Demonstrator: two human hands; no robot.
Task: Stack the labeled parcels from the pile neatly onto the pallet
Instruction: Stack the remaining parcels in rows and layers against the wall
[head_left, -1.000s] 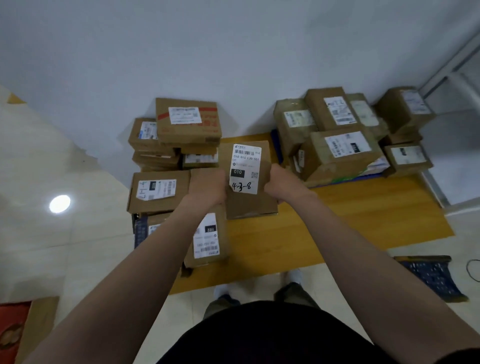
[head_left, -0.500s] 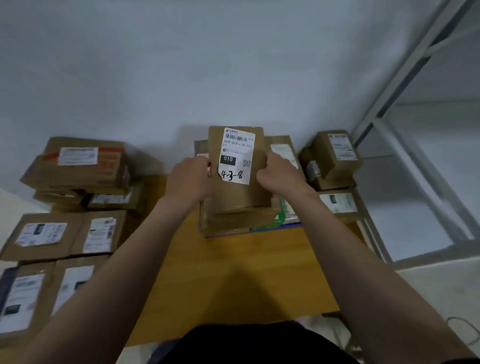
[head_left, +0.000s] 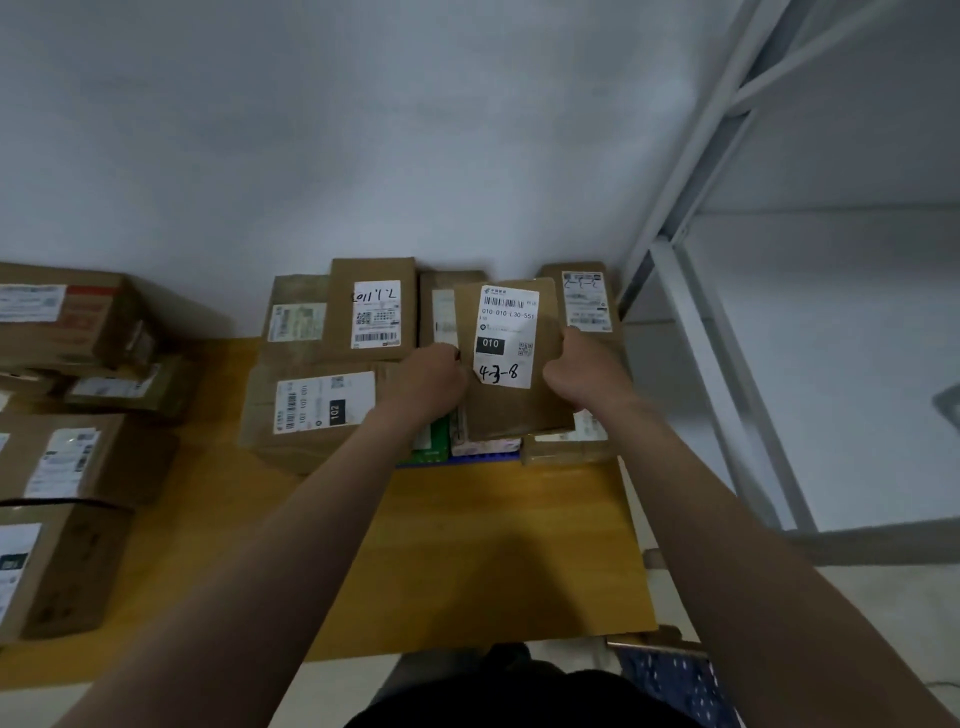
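Between both hands I hold a flat brown parcel (head_left: 514, 410) with a white label marked "010" and "4-3-8". My left hand (head_left: 431, 382) grips its left edge and my right hand (head_left: 584, 371) grips its right edge. The parcel hangs over the right part of a group of stacked parcels (head_left: 332, 332) on the yellow wooden pallet (head_left: 467, 551), close to the white wall. Whether it touches the boxes below is hidden. A box labelled "102" (head_left: 322, 410) sits left of it. The pile of labelled parcels (head_left: 67, 452) stands at the left edge.
A white metal frame (head_left: 701, 291) rises at the right, close to the stacked boxes. A dark blue patterned mat (head_left: 675, 680) lies on the floor by the pallet's near right corner. Bare pallet surface stretches in front of the stack.
I have carried the parcel away from the pile on the left to the stack on the right. It now sits lower and further right over the stacked boxes. Both hands keep their grip.
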